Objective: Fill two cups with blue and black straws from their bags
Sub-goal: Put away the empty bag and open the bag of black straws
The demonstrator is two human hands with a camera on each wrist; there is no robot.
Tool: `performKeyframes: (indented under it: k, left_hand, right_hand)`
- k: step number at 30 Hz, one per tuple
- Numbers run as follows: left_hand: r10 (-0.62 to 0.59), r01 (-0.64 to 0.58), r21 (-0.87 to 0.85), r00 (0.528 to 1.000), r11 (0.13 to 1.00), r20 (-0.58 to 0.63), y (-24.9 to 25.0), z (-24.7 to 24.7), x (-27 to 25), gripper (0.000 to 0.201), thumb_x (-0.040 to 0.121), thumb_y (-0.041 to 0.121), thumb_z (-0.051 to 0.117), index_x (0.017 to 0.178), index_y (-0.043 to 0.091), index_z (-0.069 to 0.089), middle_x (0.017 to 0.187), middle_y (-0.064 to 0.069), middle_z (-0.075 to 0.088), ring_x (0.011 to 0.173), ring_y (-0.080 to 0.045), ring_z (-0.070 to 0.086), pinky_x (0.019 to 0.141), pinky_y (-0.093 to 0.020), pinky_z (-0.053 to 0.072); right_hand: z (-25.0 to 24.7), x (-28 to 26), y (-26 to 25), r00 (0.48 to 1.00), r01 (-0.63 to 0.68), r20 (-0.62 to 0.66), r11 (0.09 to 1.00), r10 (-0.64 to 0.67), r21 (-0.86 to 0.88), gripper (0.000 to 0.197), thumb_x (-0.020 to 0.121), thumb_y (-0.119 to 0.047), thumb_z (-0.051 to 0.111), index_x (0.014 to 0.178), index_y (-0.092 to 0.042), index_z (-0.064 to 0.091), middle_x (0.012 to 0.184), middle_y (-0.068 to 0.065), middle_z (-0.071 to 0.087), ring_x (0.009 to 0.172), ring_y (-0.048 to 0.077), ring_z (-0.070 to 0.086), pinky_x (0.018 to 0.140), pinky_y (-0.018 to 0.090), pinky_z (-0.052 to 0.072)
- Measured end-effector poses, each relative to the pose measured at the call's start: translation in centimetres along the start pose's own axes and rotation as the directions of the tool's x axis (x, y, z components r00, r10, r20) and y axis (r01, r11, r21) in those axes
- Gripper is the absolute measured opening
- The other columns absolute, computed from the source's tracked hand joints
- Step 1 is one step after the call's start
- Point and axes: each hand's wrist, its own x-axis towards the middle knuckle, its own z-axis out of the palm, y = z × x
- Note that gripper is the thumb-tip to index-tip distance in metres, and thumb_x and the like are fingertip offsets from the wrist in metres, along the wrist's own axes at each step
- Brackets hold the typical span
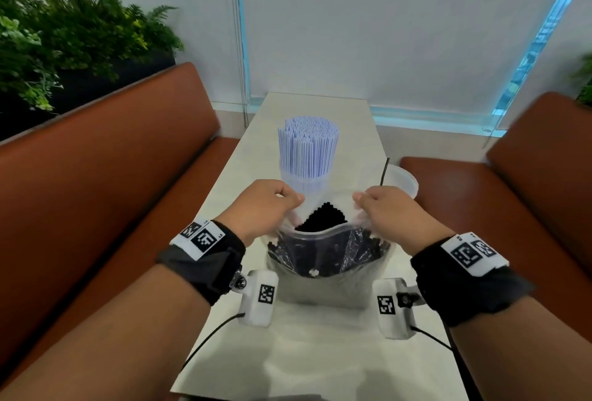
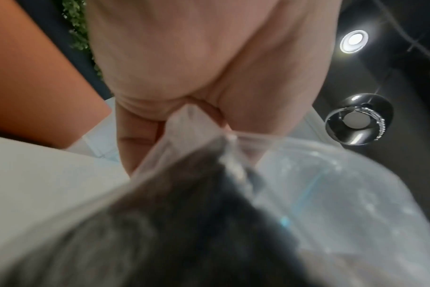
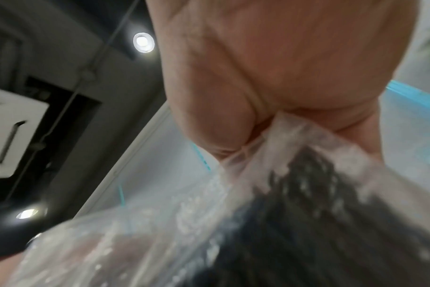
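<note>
Since the black straws [image 1: 322, 219] stand upright in the bag [image 1: 326, 259] between your wrists, your left hand [image 1: 261, 205] and right hand [image 1: 392, 208] each pinch its mouth apart; the near-empty cup [image 1: 405, 181] sits just beyond your right hand.

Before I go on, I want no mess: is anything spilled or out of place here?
Nothing spilled. One black straw leans alone in the white cup. The rest are in the clear plastic bag both hands hold open.
</note>
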Motion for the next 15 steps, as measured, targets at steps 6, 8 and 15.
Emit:
performKeyframes:
  k: [6,8,15]
  left_hand:
    - [-0.178,0.164,0.131,0.978,0.978,0.108,-2.7,0.5,1.7,0.012,0.092,0.022,0.065,0.082,0.020,0.071,0.068,0.000,0.070,0.047,-0.012,0.051,0.044,-0.020,0.037]
    - [-0.223,0.183,0.225,0.960,0.957,0.170,-3.2,0.6,1.9,0.013,0.094,0.018,0.061,0.086,0.022,0.070,0.072,-0.001,0.069,0.055,-0.015,0.055,0.049,-0.022,0.040]
    - [0.227,-0.164,-0.190,0.895,0.968,0.384,-3.7,-1.8,-0.8,0.042,0.078,0.048,0.078,0.117,0.034,0.070,0.118,0.005,0.071,0.107,-0.008,0.065,0.089,-0.018,0.047]
  right_hand:
    - [1.4,0.7,2.2,0.966,-0.252,0.087,0.959,0.242,0.133,0.005,0.095,-0.020,0.067,0.099,-0.017,0.068,0.095,0.007,0.069,0.075,0.017,0.062,0.063,0.027,0.054]
    - [1.7,0.6,3.0,0.928,-0.359,0.179,0.911,0.325,0.204,0.010,0.094,-0.007,0.063,0.094,-0.015,0.069,0.096,0.013,0.070,0.083,0.027,0.064,0.081,0.045,0.057]
    - [0.2,1.4,3.8,0.960,-0.271,0.092,0.960,0.264,0.075,0.009,0.086,-0.012,0.074,0.092,-0.019,0.073,0.089,0.005,0.071,0.068,0.020,0.064,0.056,0.025,0.052]
